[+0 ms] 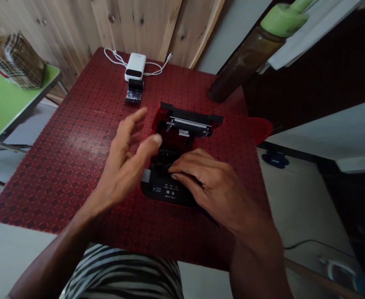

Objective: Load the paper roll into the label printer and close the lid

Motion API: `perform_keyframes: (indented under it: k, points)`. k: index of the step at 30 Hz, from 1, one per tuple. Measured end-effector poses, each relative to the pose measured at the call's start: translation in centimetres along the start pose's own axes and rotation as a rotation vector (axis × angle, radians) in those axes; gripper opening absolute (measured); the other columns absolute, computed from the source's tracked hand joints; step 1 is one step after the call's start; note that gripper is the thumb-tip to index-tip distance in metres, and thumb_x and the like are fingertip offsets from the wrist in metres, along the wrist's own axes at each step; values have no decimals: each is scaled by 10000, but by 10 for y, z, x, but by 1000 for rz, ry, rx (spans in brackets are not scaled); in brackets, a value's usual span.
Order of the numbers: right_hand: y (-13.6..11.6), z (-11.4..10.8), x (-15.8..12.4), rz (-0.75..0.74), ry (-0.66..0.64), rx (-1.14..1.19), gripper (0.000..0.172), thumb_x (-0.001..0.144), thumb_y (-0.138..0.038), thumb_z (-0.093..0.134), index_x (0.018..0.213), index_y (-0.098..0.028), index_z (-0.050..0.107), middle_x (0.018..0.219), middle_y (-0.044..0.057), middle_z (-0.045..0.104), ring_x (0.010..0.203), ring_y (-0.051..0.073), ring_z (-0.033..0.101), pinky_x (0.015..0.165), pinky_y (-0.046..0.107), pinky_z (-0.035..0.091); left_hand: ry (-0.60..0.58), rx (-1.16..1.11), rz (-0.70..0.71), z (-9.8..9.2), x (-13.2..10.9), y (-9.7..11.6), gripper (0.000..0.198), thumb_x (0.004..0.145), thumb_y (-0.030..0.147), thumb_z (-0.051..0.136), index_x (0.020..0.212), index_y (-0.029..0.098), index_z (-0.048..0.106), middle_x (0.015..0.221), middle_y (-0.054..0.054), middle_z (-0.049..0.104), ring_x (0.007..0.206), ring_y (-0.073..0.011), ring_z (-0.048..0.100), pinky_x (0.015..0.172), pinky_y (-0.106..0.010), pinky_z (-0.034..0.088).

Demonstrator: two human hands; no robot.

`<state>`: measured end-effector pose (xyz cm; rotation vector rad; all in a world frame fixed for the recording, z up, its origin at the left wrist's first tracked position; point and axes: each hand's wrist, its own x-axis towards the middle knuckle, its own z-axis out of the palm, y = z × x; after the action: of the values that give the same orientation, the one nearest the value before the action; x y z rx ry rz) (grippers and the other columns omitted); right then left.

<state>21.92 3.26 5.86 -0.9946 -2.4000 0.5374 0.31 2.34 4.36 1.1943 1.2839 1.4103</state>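
A red and black small printer (182, 124) sits in the middle of the red patterned table (70, 158) with its lid tipped open toward the far side. My right hand (207, 178) lies on the printer's black front panel, fingers stretched flat and pointing left over the open bay. My left hand (126, 153) hovers at the printer's left side, fingers spread and thumb out, holding nothing. A small grey tab (145, 175) shows at the printer's left edge beneath my left thumb.
A white power bank (135, 66) with a white cable (114, 56) lies at the table's far edge, a small dark device (134, 92) just in front of it. A green side table (1, 99) with a checked bag (18, 60) stands left. A brown post (241, 62) rises at the far right corner.
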Motion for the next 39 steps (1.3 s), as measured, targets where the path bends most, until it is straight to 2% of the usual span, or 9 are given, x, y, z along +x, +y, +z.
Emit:
perform_keyframes:
  k: [4, 6, 8, 11, 14, 17, 24, 31, 39]
  points:
    - [-11, 13, -8, -37, 173, -119, 256, 1123, -72, 664, 1033, -234, 842, 1005, 59, 863, 970, 235, 783, 909, 397, 697, 13, 73, 123, 18, 47, 4, 286, 1076, 516, 772, 1120, 238, 822, 1276, -65, 775, 1424, -369, 693, 1247, -534, 510]
    - [-18, 20, -15, -59, 259, -211, 248, 1104, -30, 670, 1087, -206, 843, 1034, 83, 870, 1010, 246, 787, 952, 408, 699, -17, 101, 88, 22, 55, 3, 372, 1089, 531, 727, 899, 214, 773, 1023, -69, 764, 1215, -342, 755, 1181, -532, 548]
    - [-25, 26, -24, -67, 315, -308, 260, 1086, -9, 684, 1159, -199, 846, 1123, 112, 889, 1097, 272, 801, 998, 436, 699, -9, 99, 77, 21, 50, 1, 340, 1051, 475, 756, 832, 216, 750, 1025, -81, 789, 1195, -336, 761, 1185, -528, 546]
    - [-35, 33, -38, -45, 362, -429, 317, 1063, -26, 736, 1262, -252, 839, 1269, 110, 901, 1220, 304, 807, 1015, 464, 690, -21, 75, 79, 13, 27, -5, 158, 974, 375, 823, 1000, 219, 818, 1353, -100, 812, 1431, -361, 702, 1280, -526, 497]
    - [-39, 38, -47, 7, 420, -490, 363, 1031, -55, 807, 1297, -301, 821, 1304, 93, 907, 1222, 310, 823, 1016, 478, 686, -74, -18, -71, 4, 3, -15, 465, 939, 385, 867, 1376, 260, 769, 1520, -93, 766, 1549, -372, 647, 1307, -529, 510]
    - [-38, 43, -50, 57, 433, -459, 386, 1036, -62, 801, 1304, -339, 793, 1399, 85, 890, 1328, 332, 831, 1101, 544, 686, -114, -82, -192, 0, -12, -25, 670, 940, 405, 885, 1561, 286, 660, 1644, -102, 705, 1625, -376, 598, 1334, -535, 513]
    - [-33, 47, -47, 58, 399, -334, 339, 1080, -37, 726, 1337, -257, 752, 1370, 108, 903, 1309, 294, 872, 1141, 482, 704, -135, -126, -260, 0, -20, -28, 668, 946, 360, 855, 1580, 253, 675, 1739, -106, 647, 1652, -364, 575, 1428, -540, 423]
    - [-41, 35, -43, 93, 302, -297, 253, 1096, -110, 747, 1310, -243, 772, 1368, 111, 902, 1294, 289, 878, 1143, 464, 711, -153, -125, -261, 0, -19, -23, 633, 959, 323, 838, 1571, 278, 685, 1686, -80, 702, 1618, -347, 617, 1386, -510, 478]
    - [-36, 41, -46, 86, 373, -232, 218, 1136, -124, 703, 1316, -218, 781, 1362, 108, 907, 1321, 267, 866, 1168, 450, 707, -140, -161, -294, -2, -19, -29, 730, 914, 343, 899, 1604, 250, 682, 1727, -101, 680, 1658, -377, 584, 1405, -534, 458]
